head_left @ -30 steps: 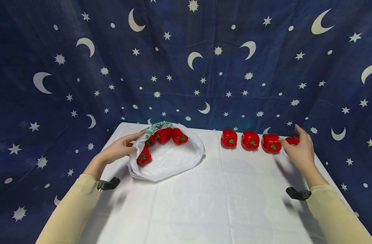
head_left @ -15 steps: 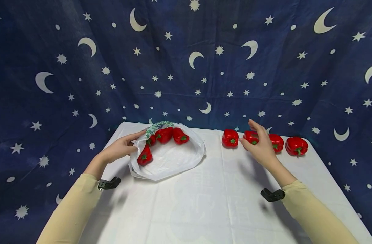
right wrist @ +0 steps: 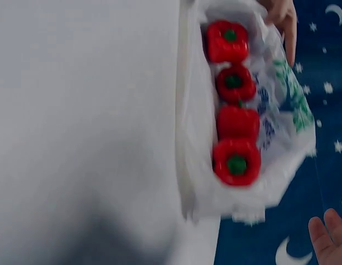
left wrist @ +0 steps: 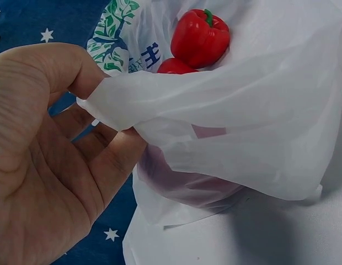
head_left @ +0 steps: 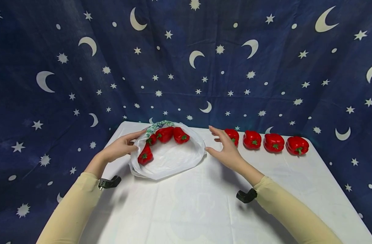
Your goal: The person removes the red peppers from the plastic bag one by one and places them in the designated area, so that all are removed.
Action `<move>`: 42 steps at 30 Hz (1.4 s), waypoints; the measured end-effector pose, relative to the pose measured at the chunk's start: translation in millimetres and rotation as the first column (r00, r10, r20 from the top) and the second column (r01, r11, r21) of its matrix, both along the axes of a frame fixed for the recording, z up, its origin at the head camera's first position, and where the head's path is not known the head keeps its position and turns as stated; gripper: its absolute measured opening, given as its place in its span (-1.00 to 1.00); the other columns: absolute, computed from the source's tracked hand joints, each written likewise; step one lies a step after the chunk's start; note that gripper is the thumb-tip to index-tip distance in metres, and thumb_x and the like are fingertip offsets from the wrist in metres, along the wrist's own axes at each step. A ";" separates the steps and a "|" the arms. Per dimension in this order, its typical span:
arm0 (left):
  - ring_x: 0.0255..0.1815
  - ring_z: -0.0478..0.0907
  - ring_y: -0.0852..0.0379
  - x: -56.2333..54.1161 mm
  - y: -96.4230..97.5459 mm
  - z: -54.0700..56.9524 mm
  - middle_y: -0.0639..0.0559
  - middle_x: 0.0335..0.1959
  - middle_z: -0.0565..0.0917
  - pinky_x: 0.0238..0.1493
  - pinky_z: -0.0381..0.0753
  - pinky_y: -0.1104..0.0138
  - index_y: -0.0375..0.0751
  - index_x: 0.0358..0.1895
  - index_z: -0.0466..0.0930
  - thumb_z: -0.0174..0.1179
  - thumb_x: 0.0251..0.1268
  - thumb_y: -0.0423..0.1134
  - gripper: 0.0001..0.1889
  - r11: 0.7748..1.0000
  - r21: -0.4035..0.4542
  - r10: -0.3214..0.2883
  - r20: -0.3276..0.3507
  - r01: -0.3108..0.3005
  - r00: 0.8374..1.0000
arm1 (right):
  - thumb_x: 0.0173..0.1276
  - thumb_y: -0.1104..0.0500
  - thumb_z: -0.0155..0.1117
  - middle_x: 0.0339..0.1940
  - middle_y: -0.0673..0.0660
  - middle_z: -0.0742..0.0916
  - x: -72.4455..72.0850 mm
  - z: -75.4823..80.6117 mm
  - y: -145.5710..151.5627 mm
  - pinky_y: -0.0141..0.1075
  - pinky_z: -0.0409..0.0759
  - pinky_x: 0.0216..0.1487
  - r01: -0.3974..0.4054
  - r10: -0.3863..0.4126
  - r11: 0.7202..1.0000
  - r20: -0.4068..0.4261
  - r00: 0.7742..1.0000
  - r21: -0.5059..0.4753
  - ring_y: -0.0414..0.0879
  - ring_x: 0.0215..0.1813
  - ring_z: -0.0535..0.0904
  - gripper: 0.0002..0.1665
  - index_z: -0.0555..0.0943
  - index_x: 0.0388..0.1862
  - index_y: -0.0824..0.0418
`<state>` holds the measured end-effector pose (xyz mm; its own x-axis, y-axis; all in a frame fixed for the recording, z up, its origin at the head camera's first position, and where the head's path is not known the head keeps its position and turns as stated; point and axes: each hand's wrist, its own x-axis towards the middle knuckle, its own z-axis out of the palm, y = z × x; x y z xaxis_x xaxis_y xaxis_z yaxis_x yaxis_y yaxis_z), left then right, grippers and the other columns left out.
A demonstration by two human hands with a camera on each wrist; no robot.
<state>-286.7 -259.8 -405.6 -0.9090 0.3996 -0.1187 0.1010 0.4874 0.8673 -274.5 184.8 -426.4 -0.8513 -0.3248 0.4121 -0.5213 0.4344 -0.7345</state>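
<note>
Along the back edge: the blue backdrop (head_left: 173, 67) rose just behind the white table (head_left: 201, 210), and the row (head_left: 271, 143) of four peppers ended near the right corner.
Near side: I had a wide run of table in front of the bag (head_left: 173, 162).
Gap: between bag and row it was narrow, and the right hand (head_left: 226, 152) took it up.
Bag: it lay at the back left, long axis left to right, mouth facing up and toward me.
Inside: four peppers (head_left: 165, 135) sat along its left and back; the rightmost stem pointed right and nearward, the back one left.
Row stems: those I could see faced the near side.
Left hand (head_left: 120, 148): pinched the bag's left rim.
Right hand: thumb and fingers spread wide; I could not tell whether the thumb touched the bag.
</note>
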 end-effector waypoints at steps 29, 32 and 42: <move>0.15 0.48 -0.21 -0.7 -0.9 5.4 -0.22 0.51 0.25 -0.09 0.69 0.21 0.09 0.61 0.23 0.07 0.42 -0.42 -0.28 0.999 0.031 0.027 -0.012 -0.027 1.000 | 0.29 0.04 0.51 0.54 0.13 0.37 -15.9 -34.1 -169.7 -0.05 0.46 0.35 -0.309 0.304 0.950 0.347 0.888 -0.040 0.22 0.43 0.41 -0.01 0.24 0.62 0.08; 0.14 0.48 -0.21 -0.8 -1.8 4.2 -0.22 0.51 0.26 -0.09 0.68 0.21 0.09 0.61 0.24 0.06 0.42 -0.42 -0.29 0.999 0.038 0.021 -0.014 -0.021 1.000 | 0.29 -0.01 0.52 0.54 0.10 0.37 -19.6 -37.8 -180.9 -0.09 0.48 0.33 -0.303 0.283 0.953 0.369 0.885 -0.005 0.18 0.42 0.44 0.01 0.23 0.63 0.06; 0.11 0.49 -0.21 -0.5 -2.8 2.8 -0.23 0.50 0.26 -0.10 0.69 0.21 0.07 0.61 0.24 0.03 0.42 -0.45 -0.29 0.999 0.049 0.006 -0.019 -0.005 1.000 | 0.26 -0.06 0.53 0.51 0.07 0.42 -27.3 -46.2 -213.6 -0.25 0.48 0.29 -0.242 0.203 0.969 0.389 0.899 0.053 0.04 0.36 0.49 0.01 0.26 0.61 0.05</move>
<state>-287.1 -262.6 -402.8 -0.9130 0.3997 -0.0816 0.1155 0.4451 0.8880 -301.8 -28.8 -472.6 -0.8372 -0.5460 0.0311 -0.3051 0.4191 -0.8551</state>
